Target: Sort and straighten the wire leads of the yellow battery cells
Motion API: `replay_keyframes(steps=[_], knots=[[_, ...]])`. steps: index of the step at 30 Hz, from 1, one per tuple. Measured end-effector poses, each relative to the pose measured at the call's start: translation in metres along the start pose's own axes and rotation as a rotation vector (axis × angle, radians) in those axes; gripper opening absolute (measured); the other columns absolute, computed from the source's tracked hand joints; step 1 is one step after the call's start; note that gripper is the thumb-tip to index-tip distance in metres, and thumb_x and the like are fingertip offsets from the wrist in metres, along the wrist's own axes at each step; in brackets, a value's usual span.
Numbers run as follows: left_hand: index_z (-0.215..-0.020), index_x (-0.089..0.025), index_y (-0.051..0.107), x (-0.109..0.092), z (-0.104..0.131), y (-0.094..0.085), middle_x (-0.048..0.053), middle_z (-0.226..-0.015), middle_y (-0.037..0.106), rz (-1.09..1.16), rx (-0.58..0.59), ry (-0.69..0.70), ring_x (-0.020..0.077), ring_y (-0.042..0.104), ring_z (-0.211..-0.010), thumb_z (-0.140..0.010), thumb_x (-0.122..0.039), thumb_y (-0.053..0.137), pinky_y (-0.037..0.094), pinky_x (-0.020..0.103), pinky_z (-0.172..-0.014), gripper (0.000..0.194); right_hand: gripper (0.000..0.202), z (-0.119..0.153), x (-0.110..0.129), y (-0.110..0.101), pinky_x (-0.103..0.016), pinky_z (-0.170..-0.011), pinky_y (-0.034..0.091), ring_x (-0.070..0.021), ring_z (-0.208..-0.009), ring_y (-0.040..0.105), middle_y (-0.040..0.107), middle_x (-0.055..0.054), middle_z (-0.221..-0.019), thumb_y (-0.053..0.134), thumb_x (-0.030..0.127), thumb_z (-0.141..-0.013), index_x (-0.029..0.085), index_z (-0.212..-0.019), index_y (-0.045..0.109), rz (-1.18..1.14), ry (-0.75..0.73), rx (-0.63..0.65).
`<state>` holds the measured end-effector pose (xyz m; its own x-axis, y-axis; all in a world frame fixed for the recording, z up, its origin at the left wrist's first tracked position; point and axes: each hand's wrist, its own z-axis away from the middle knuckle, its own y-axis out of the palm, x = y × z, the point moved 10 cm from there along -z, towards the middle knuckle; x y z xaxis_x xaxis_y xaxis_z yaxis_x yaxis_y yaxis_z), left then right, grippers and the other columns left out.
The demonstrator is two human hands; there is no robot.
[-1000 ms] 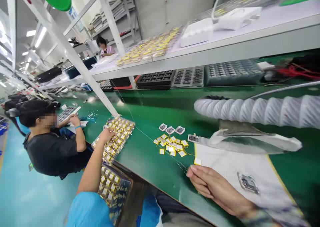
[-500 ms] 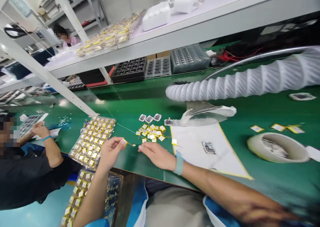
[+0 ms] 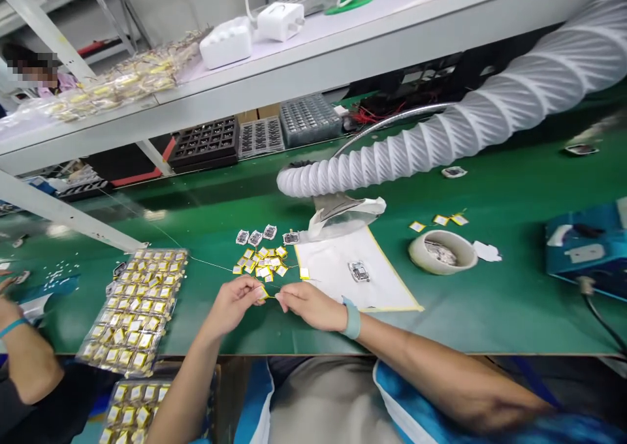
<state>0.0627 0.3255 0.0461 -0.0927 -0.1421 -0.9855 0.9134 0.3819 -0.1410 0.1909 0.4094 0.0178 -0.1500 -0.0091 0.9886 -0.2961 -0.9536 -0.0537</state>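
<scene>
My left hand (image 3: 236, 303) is closed in a pinch on a small yellow-edged pouch battery (image 3: 264, 292). My right hand (image 3: 311, 305) is closed close beside it, its fingertips pinching the thin wire leads of that battery; the very ends of the leads are hidden. Just beyond both hands lies a loose pile of similar batteries (image 3: 262, 261) on the green bench. Small circuit boards in pale frames (image 3: 255, 238) lie behind the pile. Another framed board (image 3: 359, 271) rests on a white sheet (image 3: 392, 290) to the right of my hands.
A clear tray of batteries (image 3: 134, 307) lies at left, near a co-worker's arm (image 3: 29, 359). A ribbed white hose (image 3: 416, 147) arches over the bench. At right are a round pot (image 3: 443, 253) and a blue device (image 3: 588, 245). A shelf (image 3: 313, 72) spans the back.
The view has swung to the right, bringing the blue device into sight. My hands have drawn closer together, and my right fingers now pinch the battery's leads, which were free before.
</scene>
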Motion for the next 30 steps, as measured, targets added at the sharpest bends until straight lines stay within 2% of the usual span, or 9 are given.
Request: replay_keyframes(steps=[3, 7, 9, 12, 15, 17, 23, 27, 30], knots=[[-0.088, -0.016, 0.082, -0.001, -0.014, 0.000, 0.006, -0.078, 0.075, -0.011, -0.001, 0.017, 0.0174, 0.070, -0.067, -0.084, -0.055, 0.089, 0.061, 0.030, -0.065, 0.039, 0.044, 0.007, -0.007, -0.014, -0.027, -0.054, 0.028, -0.0116, -0.052, 0.035, 0.040, 0.007, -0.054, 0.059, 0.055, -0.097, 0.022, -0.068, 0.058, -0.071, 0.035, -0.020], [-0.089, -0.018, 0.080, -0.014, -0.021, -0.021, 0.004, -0.079, 0.073, -0.031, -0.098, 0.107, 0.0152, 0.069, -0.068, -0.087, -0.053, 0.086, 0.060, 0.028, -0.067, 0.036, 0.049, 0.011, -0.012, -0.035, -0.026, -0.046, 0.017, -0.0094, -0.046, 0.019, 0.026, 0.012, -0.051, 0.051, 0.066, -0.097, 0.025, -0.071, 0.049, -0.180, 0.072, -0.067], [-0.090, -0.020, 0.080, -0.022, -0.015, -0.025, 0.004, -0.085, 0.074, -0.045, -0.141, 0.165, 0.0149, 0.070, -0.075, -0.089, -0.049, 0.086, 0.061, 0.026, -0.072, 0.030, 0.052, 0.011, -0.010, -0.039, -0.025, -0.045, 0.015, -0.0089, -0.047, 0.017, 0.025, 0.013, -0.052, 0.055, 0.072, -0.096, 0.023, -0.076, 0.056, -0.215, 0.070, -0.078], [-0.097, -0.022, 0.082, -0.035, 0.003, -0.021, 0.004, -0.090, 0.077, -0.178, -0.209, 0.304, 0.0158, 0.074, -0.083, -0.093, -0.039, 0.083, 0.062, 0.027, -0.079, 0.018, 0.061, 0.008, -0.003, -0.035, -0.025, -0.045, 0.017, -0.0088, -0.047, 0.021, 0.027, 0.012, -0.052, 0.058, 0.080, -0.094, 0.020, -0.083, 0.066, -0.251, 0.052, -0.078], [-0.108, -0.023, 0.082, -0.039, 0.023, -0.011, 0.005, -0.090, 0.082, -0.340, -0.245, 0.428, 0.0177, 0.079, -0.079, -0.099, -0.031, 0.076, 0.067, 0.030, -0.080, 0.014, 0.069, 0.005, 0.002, -0.031, -0.025, -0.044, 0.019, -0.0091, -0.047, 0.023, 0.027, 0.012, -0.052, 0.052, 0.087, -0.095, 0.020, -0.081, 0.065, -0.280, 0.025, -0.095], [-0.111, -0.023, 0.082, -0.038, 0.032, -0.006, 0.007, -0.097, 0.084, -0.358, -0.235, 0.476, 0.0208, 0.082, -0.083, -0.098, -0.028, 0.077, 0.069, 0.033, -0.082, 0.015, 0.071, 0.004, 0.004, -0.032, -0.025, -0.045, 0.019, -0.0092, -0.047, 0.022, 0.026, 0.012, -0.052, 0.050, 0.088, -0.095, 0.021, -0.079, 0.063, -0.291, 0.009, -0.109], [-0.105, -0.025, 0.082, -0.052, 0.046, 0.003, 0.004, -0.093, 0.084, -0.284, -0.298, 0.622, 0.0203, 0.083, -0.083, -0.094, -0.013, 0.078, 0.070, 0.033, -0.077, 0.017, 0.068, 0.012, 0.018, -0.039, -0.026, -0.048, 0.023, -0.0101, -0.051, 0.027, 0.032, 0.010, -0.053, 0.058, 0.086, -0.093, 0.020, -0.080, 0.066, -0.281, -0.039, -0.108], [-0.105, -0.025, 0.081, -0.059, 0.044, 0.012, 0.002, -0.093, 0.083, -0.316, -0.298, 0.662, 0.0196, 0.082, -0.084, -0.091, -0.009, 0.079, 0.071, 0.035, -0.079, 0.022, 0.056, 0.018, 0.027, -0.043, -0.025, -0.055, 0.029, -0.0104, -0.059, 0.036, 0.045, 0.008, -0.062, 0.072, 0.074, -0.091, 0.018, -0.086, 0.068, -0.270, -0.063, -0.130], [-0.104, -0.025, 0.081, -0.062, 0.043, 0.013, 0.001, -0.091, 0.083, -0.352, -0.288, 0.674, 0.0189, 0.082, -0.083, -0.091, -0.009, 0.080, 0.071, 0.033, -0.078, 0.021, 0.043, 0.018, 0.027, -0.043, -0.025, -0.056, 0.028, -0.0100, -0.059, 0.036, 0.045, 0.009, -0.061, 0.074, 0.061, -0.094, 0.019, -0.089, 0.065, -0.269, -0.062, -0.149]])
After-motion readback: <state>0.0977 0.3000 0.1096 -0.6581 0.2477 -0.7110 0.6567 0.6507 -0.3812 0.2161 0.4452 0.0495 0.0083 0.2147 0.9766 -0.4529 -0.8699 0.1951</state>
